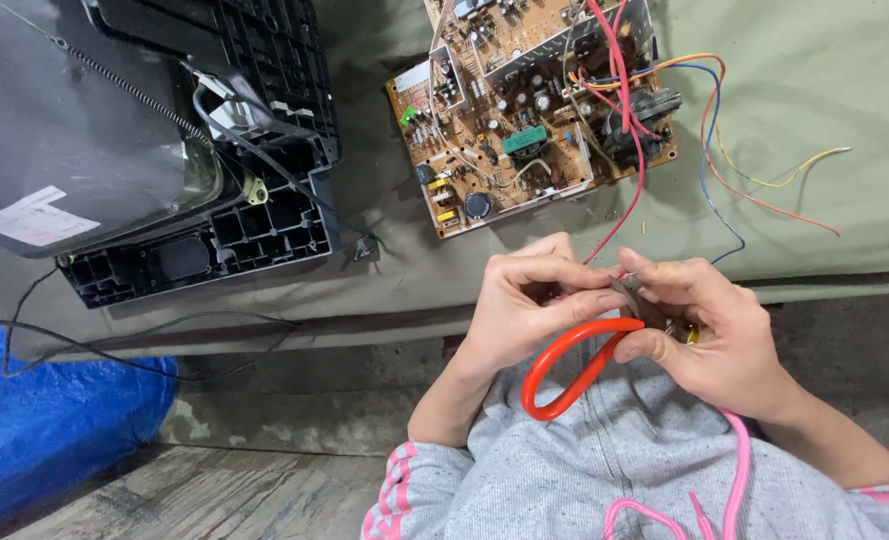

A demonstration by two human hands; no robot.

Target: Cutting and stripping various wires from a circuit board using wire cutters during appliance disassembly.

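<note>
Right now my left hand (524, 305) and right hand (709, 335) are curled tight around the red-handled pliers (574, 365) near my chest, nipping a thin pink wire (619, 205) that still runs up to the circuit board (524, 110), uncut.

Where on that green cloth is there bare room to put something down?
Bare cloth lies right of the circuit board, beyond the loose wires. A strip between the board and the black casing is also free. It is crowded by the hands: left hand and right hand with red-handled pliers.
</note>
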